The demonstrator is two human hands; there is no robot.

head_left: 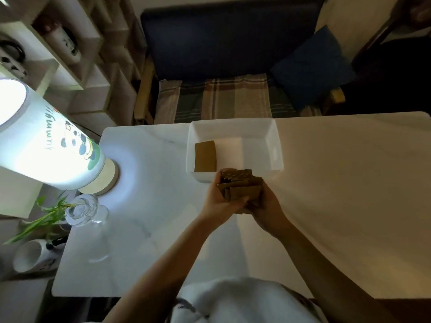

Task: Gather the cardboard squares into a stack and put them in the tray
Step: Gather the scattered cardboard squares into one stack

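Both forearms bare, reaching fwd from near desk edge, converging approx mid-desk toward the far edge. Left hand [220,198] cupped, palm facing in, thumb on top, fingers curled under. Right hand [265,206] opposite it, palm in, fingers wrapped round. Both hands closed on the cardboard stack [240,186] betw. them, wrists raised off the desk.

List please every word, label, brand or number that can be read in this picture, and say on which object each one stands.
Lamp shade: one handwritten-style word beside the panda drawing, upside down to the camera and blurred; it looks like "yummy", but I cannot read it with certainty.
Mug at the lower left: dark marks only, too small to read.
Cardboard squares, white tray, table: no text visible.
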